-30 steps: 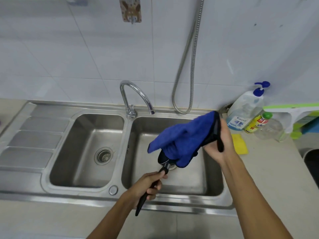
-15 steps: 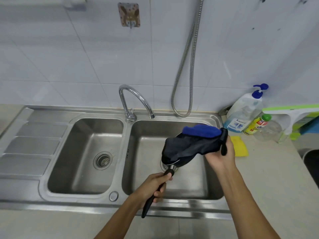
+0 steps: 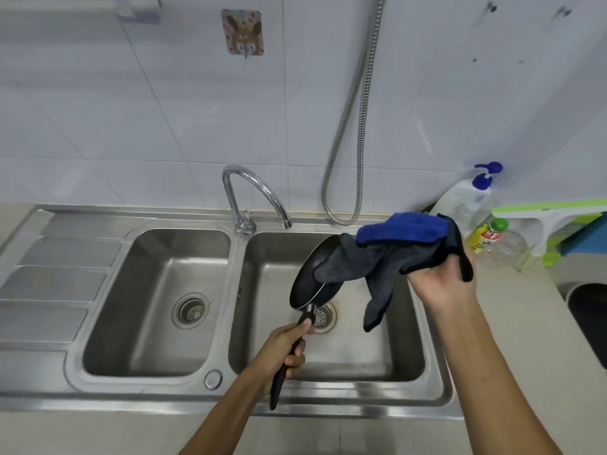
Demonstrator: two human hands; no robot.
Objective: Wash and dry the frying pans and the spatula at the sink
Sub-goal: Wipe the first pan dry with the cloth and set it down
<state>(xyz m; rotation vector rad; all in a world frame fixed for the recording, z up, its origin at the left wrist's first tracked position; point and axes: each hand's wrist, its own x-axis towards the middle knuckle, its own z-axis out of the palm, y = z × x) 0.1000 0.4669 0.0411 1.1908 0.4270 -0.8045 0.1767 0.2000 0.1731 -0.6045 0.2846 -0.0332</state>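
Note:
A small black frying pan (image 3: 307,279) hangs tilted over the right sink basin (image 3: 377,349), above its drain. My left hand (image 3: 284,349) grips the pan's black handle. My right hand (image 3: 441,277) holds a blue and grey cloth (image 3: 394,247) to the right of the pan. One grey corner of the cloth lies against the pan's upper rim and another end hangs down into the basin. No spatula or second pan is in view.
The curved tap (image 3: 253,195) points at the right basin, with a metal shower hose (image 3: 354,126) behind. The left basin (image 3: 154,300) and drainboard (image 3: 56,277) lie left. Soap bottle (image 3: 466,198), yellow bottle (image 3: 486,234) and green-white squeegee (image 3: 551,215) stand on the right counter.
The cloth covered the pan before; now my right hand has pulled it up and to the right, uncovering most of the pan. The pan has tilted with its face toward the left.

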